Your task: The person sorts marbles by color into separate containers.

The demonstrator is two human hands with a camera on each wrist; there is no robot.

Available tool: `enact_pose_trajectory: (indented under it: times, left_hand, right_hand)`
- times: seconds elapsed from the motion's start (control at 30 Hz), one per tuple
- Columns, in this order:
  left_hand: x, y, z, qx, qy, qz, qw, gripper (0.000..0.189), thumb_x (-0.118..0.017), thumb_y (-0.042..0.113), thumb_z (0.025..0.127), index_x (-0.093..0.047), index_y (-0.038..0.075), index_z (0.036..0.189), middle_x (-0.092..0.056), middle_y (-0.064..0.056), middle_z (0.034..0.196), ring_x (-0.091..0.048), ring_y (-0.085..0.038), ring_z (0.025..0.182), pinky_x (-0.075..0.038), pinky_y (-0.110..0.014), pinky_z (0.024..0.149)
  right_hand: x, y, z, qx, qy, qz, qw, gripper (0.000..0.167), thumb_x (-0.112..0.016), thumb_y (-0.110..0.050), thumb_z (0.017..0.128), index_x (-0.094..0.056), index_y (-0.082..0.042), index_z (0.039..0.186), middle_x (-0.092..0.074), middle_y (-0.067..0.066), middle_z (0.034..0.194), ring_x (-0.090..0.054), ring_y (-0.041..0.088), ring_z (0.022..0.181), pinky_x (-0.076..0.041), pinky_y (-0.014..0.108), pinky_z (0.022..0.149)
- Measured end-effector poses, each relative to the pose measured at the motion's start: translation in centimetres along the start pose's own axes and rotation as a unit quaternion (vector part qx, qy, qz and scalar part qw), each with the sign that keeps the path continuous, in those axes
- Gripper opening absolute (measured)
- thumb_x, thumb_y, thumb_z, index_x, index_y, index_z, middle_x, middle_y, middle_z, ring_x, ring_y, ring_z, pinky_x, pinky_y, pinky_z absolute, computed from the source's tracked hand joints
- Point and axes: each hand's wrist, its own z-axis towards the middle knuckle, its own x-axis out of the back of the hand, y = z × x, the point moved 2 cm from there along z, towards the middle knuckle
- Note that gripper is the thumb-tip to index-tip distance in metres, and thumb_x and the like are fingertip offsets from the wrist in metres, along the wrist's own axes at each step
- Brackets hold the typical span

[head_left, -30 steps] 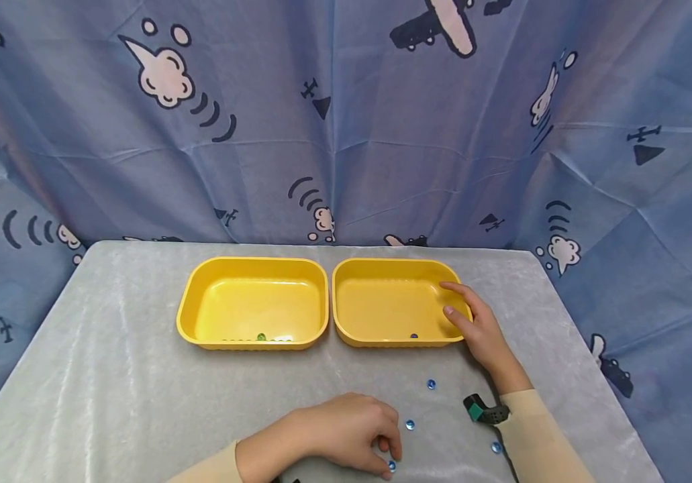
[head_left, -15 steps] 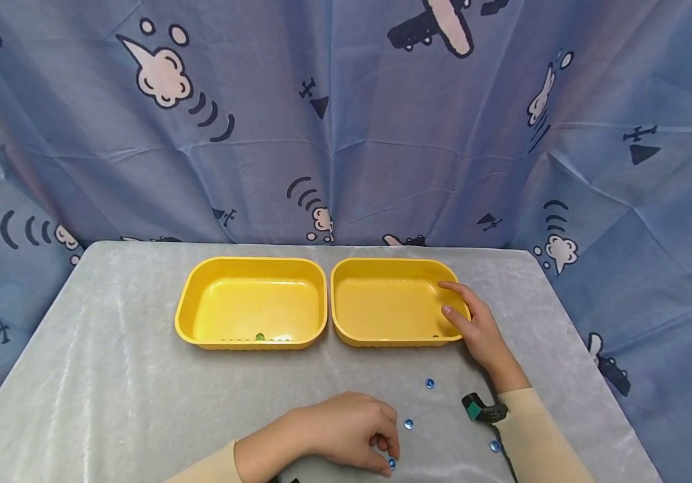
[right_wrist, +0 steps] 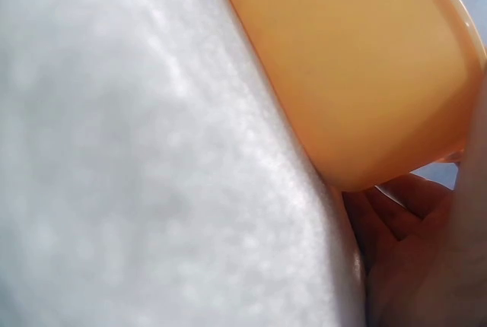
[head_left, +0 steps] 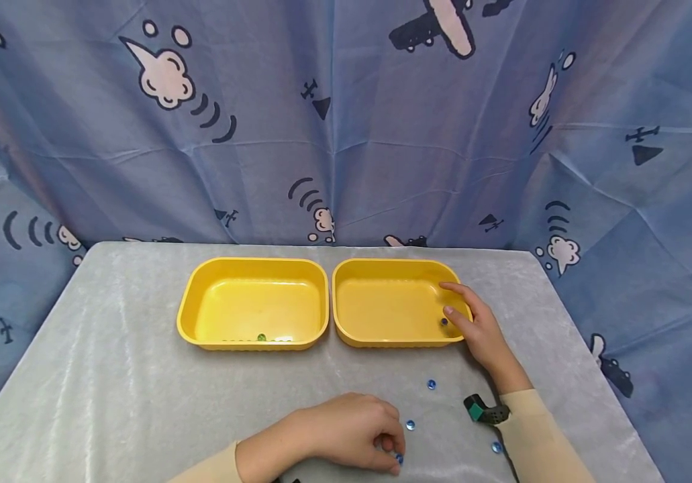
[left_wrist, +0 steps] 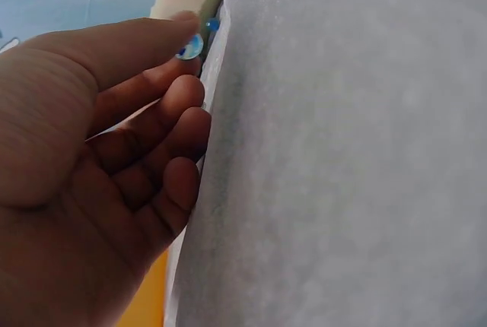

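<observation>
My left hand (head_left: pixel 354 433) is low over the near part of the table, thumb and index finger pinching a clear blue marble (left_wrist: pixel 190 47). Most of that marble is hidden by the fingertips in the head view. A second blue marble (head_left: pixel 411 425) lies just right of this hand, a third blue marble (head_left: pixel 431 384) farther back. With my right hand (head_left: pixel 487 335) I grip the right end of the right yellow bin (head_left: pixel 400 342), thumb over its rim and other fingers around the outside. Inside that bin, a dark blue marble (head_left: pixel 444 322) sits close to the thumb.
The left yellow bin (head_left: pixel 252 346) stands beside the right one and holds a green marble (head_left: pixel 262 337). Another blue marble (head_left: pixel 497 447) lies by my right sleeve. A grey cloth covers the table (head_left: pixel 110 376). Behind it hangs a blue printed curtain (head_left: pixel 382 168).
The dark marble in the right bin has rolled right, toward my thumb. My left fingertips have shifted slightly right and closed on the blue marble. My right hand stays on the bin.
</observation>
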Motion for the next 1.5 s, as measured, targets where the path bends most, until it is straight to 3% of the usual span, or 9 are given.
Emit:
enact_pose_trajectory:
  times: [0.23, 0.53, 0.8, 0.93, 1.17, 1.5]
  left_hand:
    - [0.5, 0.4, 0.2, -0.013, 0.046, 0.021, 0.9986, 0.011, -0.081, 0.035, 0.102, -0.081, 0.025, 0.101, -0.06, 0.024, 0.087, -0.046, 0.021, 0.075, -0.042, -0.002, 0.073]
    - [1.8, 0.9, 0.1, -0.011, 0.086, 0.015, 0.9962, 0.014, -0.076, 0.034, 0.106, -0.08, 0.023, 0.1, -0.057, 0.025, 0.086, -0.044, 0.02, 0.073, -0.042, -0.003, 0.073]
    - [5.0, 0.9, 0.6, -0.007, 0.106, -0.031, 0.9938, 0.013, -0.074, 0.032, 0.108, -0.08, 0.02, 0.105, -0.06, 0.02, 0.088, -0.05, 0.011, 0.074, -0.045, -0.007, 0.07]
    - [6.7, 0.8, 0.7, -0.004, 0.136, -0.056, 0.9891, 0.012, -0.076, 0.028, 0.107, -0.08, 0.017, 0.109, -0.061, 0.017, 0.089, -0.054, 0.005, 0.078, -0.048, -0.01, 0.072]
    - [9.2, 0.1, 0.5, 0.016, 0.198, -0.049, 0.9789, 0.009, -0.079, 0.026, 0.104, -0.08, 0.018, 0.108, -0.064, 0.016, 0.091, -0.058, 0.001, 0.083, -0.051, -0.015, 0.078]
    - [11.6, -1.6, 0.5, 0.042, 0.246, -0.058, 0.9667, 0.007, -0.081, 0.019, 0.101, -0.08, 0.014, 0.107, -0.067, 0.012, 0.086, -0.06, -0.003, 0.079, -0.054, -0.024, 0.072]
  right_hand:
    - [0.1, -0.1, 0.3, 0.005, -0.003, 0.002, 1.0, 0.044, -0.061, -0.018, 0.11, -0.06, -0.008, 0.153, -0.054, 0.018, 0.161, -0.043, 0.04, 0.151, -0.025, 0.073, 0.124]
    - [0.0, -0.2, 0.1, 0.001, 0.001, 0.0, 1.0, 0.045, -0.061, -0.02, 0.111, -0.059, -0.007, 0.153, -0.054, 0.018, 0.16, -0.042, 0.039, 0.151, -0.025, 0.073, 0.124]
    - [0.1, -0.2, -0.1, 0.003, 0.006, -0.002, 1.0, 0.045, -0.062, -0.019, 0.11, -0.059, -0.005, 0.152, -0.055, 0.019, 0.159, -0.041, 0.04, 0.153, -0.023, 0.073, 0.125]
    - [0.1, -0.1, 0.0, 0.005, 0.005, -0.002, 1.0, 0.044, -0.062, -0.017, 0.109, -0.06, -0.006, 0.152, -0.055, 0.019, 0.159, -0.04, 0.042, 0.153, -0.022, 0.074, 0.125]
    - [0.0, -0.1, 0.0, 0.009, 0.006, 0.0, 0.9999, 0.043, -0.062, -0.016, 0.109, -0.061, -0.006, 0.151, -0.056, 0.02, 0.158, -0.04, 0.042, 0.153, -0.022, 0.074, 0.125]
    - [-0.1, 0.0, -0.1, -0.003, 0.003, 0.007, 1.0, 0.044, -0.062, -0.019, 0.109, -0.061, -0.009, 0.152, -0.053, 0.019, 0.161, -0.04, 0.042, 0.153, -0.022, 0.075, 0.124]
